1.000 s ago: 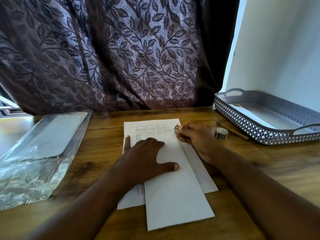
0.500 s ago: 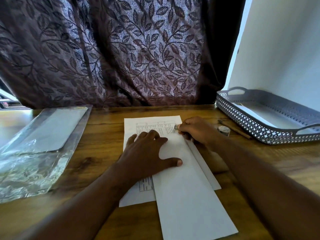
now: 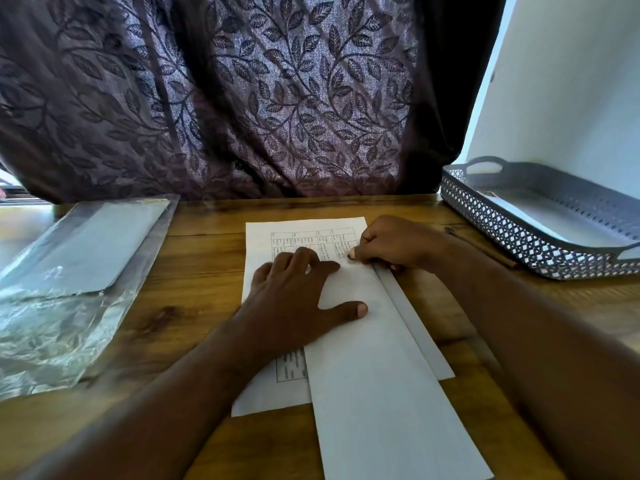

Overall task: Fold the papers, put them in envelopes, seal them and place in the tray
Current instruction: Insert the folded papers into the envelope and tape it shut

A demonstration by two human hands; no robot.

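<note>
Head view. The long white envelope [image 3: 381, 393] lies mid-table, running near to far, on top of a printed sheet [image 3: 273, 237]. A narrow flap strip runs along its right edge.

Left hand [image 3: 301, 299]: fingers straight and spread, pressing the envelope flat.

Right hand [image 3: 391, 244]: fingers curled, thumb tip against forefinger, apparently pinching the envelope's far right corner. I cannot tell if anything small is between them.

Tray [image 3: 519, 244] at far right holds something flat and white, possibly a finished envelope.

Judgement: sealing is in progress. The printed sheet is unfolded, and placing this envelope in the tray is not yet done.
</note>
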